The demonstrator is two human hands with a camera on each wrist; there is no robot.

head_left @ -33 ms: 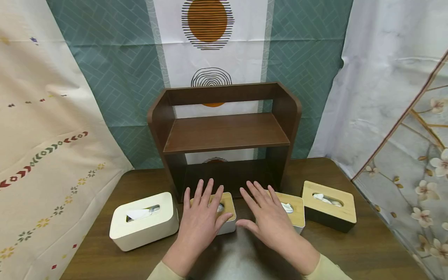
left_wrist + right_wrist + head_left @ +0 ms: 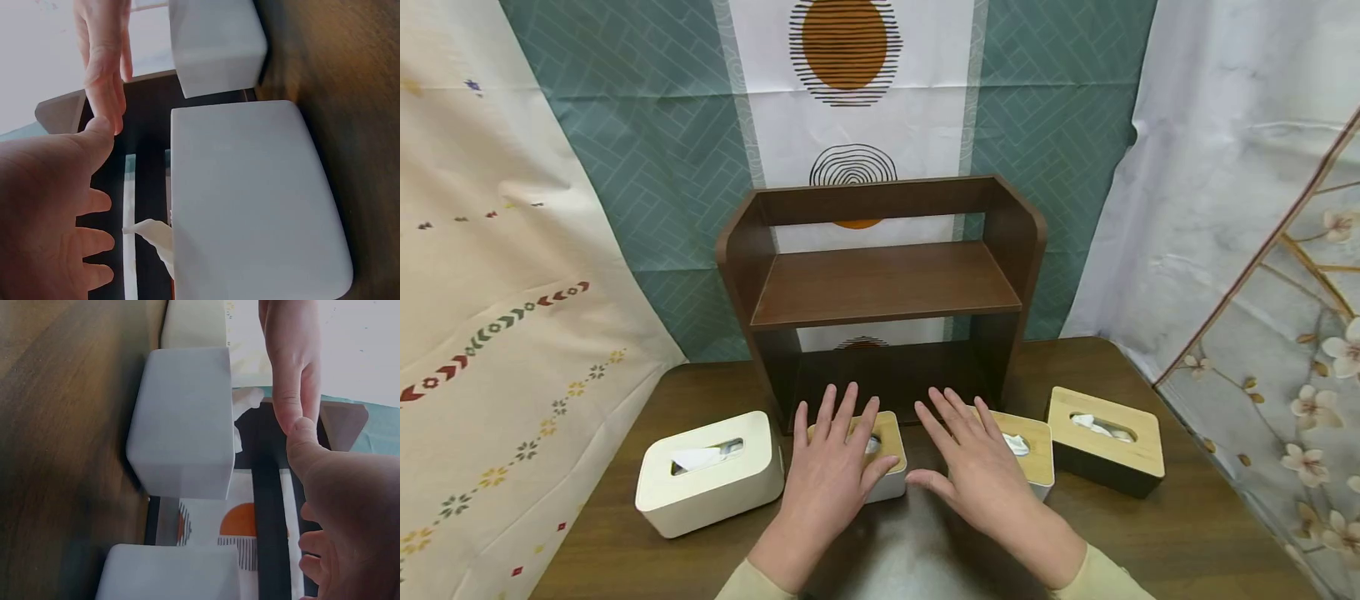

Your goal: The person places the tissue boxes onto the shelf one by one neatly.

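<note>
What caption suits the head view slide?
Left hand and right hand spread near two pale wood-topped tissue boxes, brown shelf behind.

Left grip (image 2: 44, 209): in from the left, bare fingers spread apart
Right grip (image 2: 103, 53): up top, fingertips overlapping the left thumb; contact, hard to call
White tissue box (image 2: 256, 200): filling the middle, on the tabletop (image 2: 344, 100)
Tissue (image 2: 157, 240): poking out, pale and crumpled
Second white box (image 2: 219, 47): there, just beyond
Shelf unit (image 2: 150, 181): dark, behind

Pale glare, soft shadows on tabletop (image 2: 913, 554)
</note>
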